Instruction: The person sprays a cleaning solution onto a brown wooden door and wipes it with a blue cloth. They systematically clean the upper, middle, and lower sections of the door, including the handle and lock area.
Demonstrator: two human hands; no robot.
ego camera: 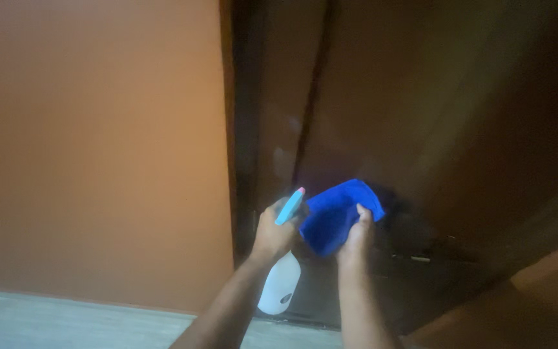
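Note:
My left hand grips a white spray bottle by its neck; the light blue trigger head with a pink tip points up and to the right. My right hand holds a bright blue cloth bunched up right beside the nozzle. Both hands are raised in front of a dark brown wooden door. The cloth hangs just off the door's surface; whether it touches the wood cannot be told.
An orange-brown wall fills the left half. A dark door frame runs vertically between wall and door. A grey floor strip lies at the bottom left. The scene is dim and blurred.

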